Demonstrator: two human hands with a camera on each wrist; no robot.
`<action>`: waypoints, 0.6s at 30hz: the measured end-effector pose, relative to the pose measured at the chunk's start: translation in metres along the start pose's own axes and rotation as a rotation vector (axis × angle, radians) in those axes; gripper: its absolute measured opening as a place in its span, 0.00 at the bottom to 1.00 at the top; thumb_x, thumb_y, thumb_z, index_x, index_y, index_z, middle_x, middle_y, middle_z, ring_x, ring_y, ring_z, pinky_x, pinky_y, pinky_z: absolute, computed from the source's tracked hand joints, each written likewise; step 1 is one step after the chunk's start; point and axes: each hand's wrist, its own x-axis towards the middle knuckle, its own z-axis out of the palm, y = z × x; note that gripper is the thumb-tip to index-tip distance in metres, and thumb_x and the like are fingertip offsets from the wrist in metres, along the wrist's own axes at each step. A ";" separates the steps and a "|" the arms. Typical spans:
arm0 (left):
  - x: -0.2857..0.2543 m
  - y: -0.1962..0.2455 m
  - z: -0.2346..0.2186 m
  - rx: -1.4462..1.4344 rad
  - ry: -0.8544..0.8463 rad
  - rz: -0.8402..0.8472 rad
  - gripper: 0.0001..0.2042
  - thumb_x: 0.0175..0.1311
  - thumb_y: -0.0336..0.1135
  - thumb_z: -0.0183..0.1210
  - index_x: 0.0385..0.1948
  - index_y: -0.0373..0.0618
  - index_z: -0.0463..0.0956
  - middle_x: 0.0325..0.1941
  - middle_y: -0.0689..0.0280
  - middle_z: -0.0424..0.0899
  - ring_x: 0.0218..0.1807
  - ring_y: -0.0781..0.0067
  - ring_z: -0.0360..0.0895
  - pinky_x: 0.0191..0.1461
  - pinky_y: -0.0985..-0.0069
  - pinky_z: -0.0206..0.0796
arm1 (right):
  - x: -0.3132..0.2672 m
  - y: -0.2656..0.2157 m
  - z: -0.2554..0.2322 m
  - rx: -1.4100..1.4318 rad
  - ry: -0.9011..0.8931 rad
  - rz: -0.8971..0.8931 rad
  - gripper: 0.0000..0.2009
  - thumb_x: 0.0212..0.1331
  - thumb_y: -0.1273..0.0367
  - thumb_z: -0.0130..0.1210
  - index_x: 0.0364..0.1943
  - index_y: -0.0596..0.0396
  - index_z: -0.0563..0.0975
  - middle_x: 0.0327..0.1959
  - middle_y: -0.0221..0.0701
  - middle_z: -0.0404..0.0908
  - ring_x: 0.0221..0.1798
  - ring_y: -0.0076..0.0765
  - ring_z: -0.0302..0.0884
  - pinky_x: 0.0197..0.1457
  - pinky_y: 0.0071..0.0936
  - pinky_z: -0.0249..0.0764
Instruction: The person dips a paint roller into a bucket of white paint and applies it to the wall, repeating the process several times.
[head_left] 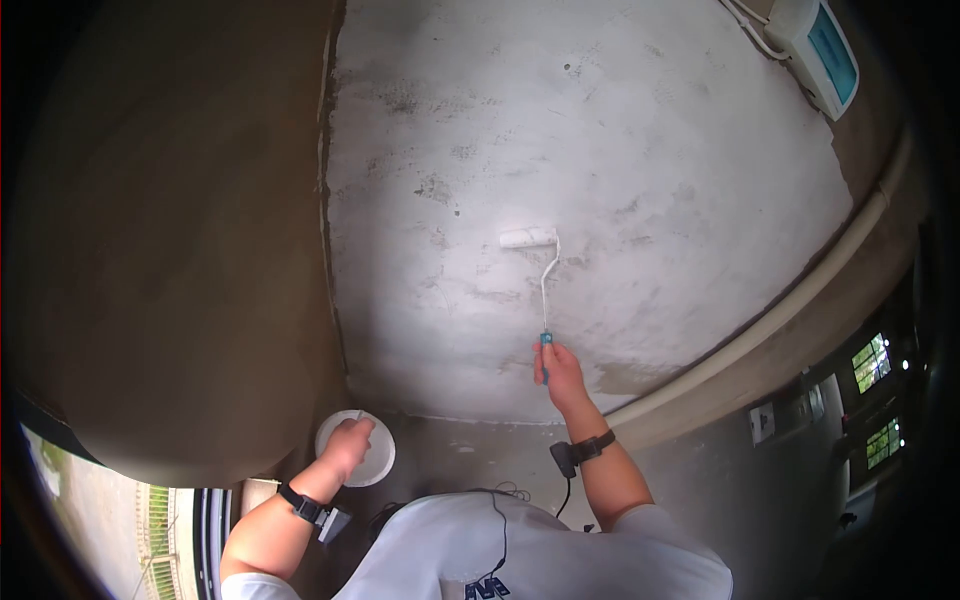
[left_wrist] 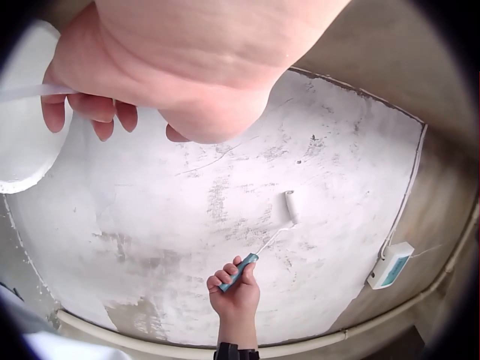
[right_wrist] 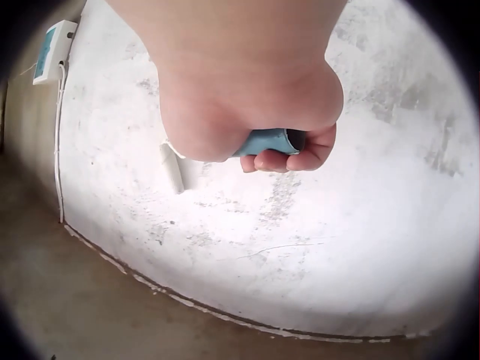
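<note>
Head view: the right hand (head_left: 560, 368) grips the blue handle of a small paint roller (head_left: 530, 238), whose sleeve lies against the white-painted wall (head_left: 640, 150). Lower left, the left hand (head_left: 350, 442) curls its fingers round the handle of a white paint bucket (head_left: 378, 468). A white junction box (head_left: 822, 45) sits at the wall's upper right.

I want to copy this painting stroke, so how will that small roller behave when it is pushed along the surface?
The paint roller likely turns freely on its sleeve. Its thin wire frame probably flexes a little under pressure. It looks light: the right hand manages it alone by the blue handle.
</note>
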 end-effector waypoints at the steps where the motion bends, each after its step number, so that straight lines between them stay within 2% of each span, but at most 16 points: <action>1: -0.001 0.000 0.001 0.014 0.010 0.032 0.21 0.65 0.49 0.52 0.47 0.39 0.75 0.39 0.61 0.78 0.40 0.66 0.76 0.40 0.66 0.71 | 0.002 0.011 -0.010 0.004 0.010 -0.003 0.14 0.76 0.61 0.46 0.48 0.59 0.74 0.25 0.26 0.71 0.23 0.22 0.66 0.28 0.24 0.67; 3: -0.003 0.001 0.001 0.036 0.001 0.061 0.23 0.65 0.50 0.51 0.47 0.37 0.75 0.37 0.59 0.79 0.37 0.64 0.76 0.40 0.67 0.70 | -0.003 0.036 -0.034 0.184 -0.065 0.125 0.14 0.75 0.62 0.47 0.48 0.60 0.74 0.25 0.26 0.72 0.23 0.23 0.67 0.28 0.24 0.67; 5: -0.003 0.003 -0.001 0.095 0.022 0.113 0.23 0.65 0.50 0.52 0.47 0.37 0.75 0.37 0.59 0.79 0.39 0.65 0.76 0.39 0.66 0.70 | -0.010 0.062 -0.064 0.166 -0.056 0.195 0.14 0.75 0.62 0.48 0.49 0.60 0.74 0.25 0.26 0.72 0.23 0.23 0.67 0.28 0.24 0.67; 7: -0.011 0.011 0.000 0.054 0.019 0.087 0.23 0.65 0.50 0.52 0.48 0.36 0.75 0.39 0.58 0.79 0.41 0.64 0.76 0.40 0.66 0.70 | -0.016 0.092 -0.091 0.159 -0.063 0.255 0.14 0.74 0.62 0.49 0.49 0.60 0.74 0.25 0.26 0.72 0.23 0.24 0.67 0.28 0.24 0.67; 9: -0.010 0.013 -0.001 0.015 0.021 0.065 0.23 0.65 0.49 0.52 0.49 0.36 0.75 0.40 0.57 0.79 0.43 0.64 0.76 0.41 0.65 0.71 | -0.030 0.127 -0.122 0.107 -0.013 0.364 0.13 0.74 0.62 0.50 0.49 0.59 0.74 0.25 0.26 0.72 0.23 0.24 0.67 0.27 0.26 0.66; 10: -0.007 0.011 -0.001 0.011 0.013 0.070 0.23 0.65 0.49 0.52 0.50 0.36 0.75 0.42 0.56 0.79 0.44 0.63 0.76 0.42 0.65 0.71 | -0.039 0.140 -0.133 0.107 -0.015 0.359 0.13 0.74 0.62 0.50 0.49 0.59 0.74 0.25 0.26 0.72 0.23 0.24 0.67 0.27 0.26 0.66; 12: -0.005 0.008 0.001 -0.008 0.006 0.063 0.24 0.65 0.49 0.52 0.51 0.36 0.74 0.43 0.55 0.79 0.46 0.63 0.76 0.43 0.65 0.71 | -0.059 0.162 -0.155 0.143 0.108 0.569 0.14 0.72 0.60 0.51 0.45 0.58 0.75 0.25 0.26 0.72 0.23 0.25 0.67 0.25 0.28 0.64; 13: -0.006 0.010 0.001 -0.013 0.008 0.061 0.20 0.66 0.47 0.52 0.48 0.39 0.75 0.40 0.60 0.78 0.43 0.67 0.75 0.41 0.67 0.72 | -0.069 0.174 -0.164 0.127 0.103 0.586 0.14 0.72 0.60 0.51 0.45 0.58 0.75 0.25 0.26 0.72 0.23 0.25 0.67 0.25 0.28 0.64; 14: -0.009 0.010 0.001 -0.013 0.008 0.058 0.16 0.66 0.44 0.52 0.45 0.41 0.76 0.36 0.64 0.77 0.39 0.71 0.74 0.38 0.68 0.72 | -0.080 0.187 -0.172 0.075 0.240 0.695 0.14 0.72 0.59 0.51 0.42 0.58 0.75 0.24 0.26 0.72 0.22 0.25 0.67 0.25 0.29 0.64; 15: -0.009 0.010 0.002 -0.023 0.007 0.063 0.15 0.66 0.44 0.52 0.44 0.42 0.76 0.36 0.64 0.77 0.39 0.70 0.74 0.38 0.68 0.72 | -0.089 0.200 -0.182 0.022 0.381 0.791 0.14 0.72 0.59 0.51 0.40 0.57 0.76 0.23 0.27 0.72 0.21 0.26 0.67 0.24 0.29 0.63; 16: -0.010 0.009 0.004 -0.029 0.004 0.055 0.15 0.66 0.44 0.52 0.44 0.42 0.76 0.36 0.64 0.77 0.39 0.70 0.74 0.38 0.68 0.72 | -0.098 0.222 -0.201 0.013 0.382 0.798 0.14 0.72 0.59 0.51 0.40 0.57 0.76 0.23 0.27 0.72 0.21 0.26 0.67 0.24 0.29 0.63; 18: -0.011 0.011 0.004 -0.037 0.008 0.042 0.15 0.65 0.44 0.52 0.43 0.42 0.76 0.36 0.64 0.77 0.39 0.70 0.74 0.38 0.67 0.72 | -0.115 0.264 -0.237 -0.588 0.194 1.144 0.13 0.72 0.60 0.49 0.36 0.55 0.76 0.18 0.27 0.68 0.19 0.28 0.65 0.23 0.28 0.62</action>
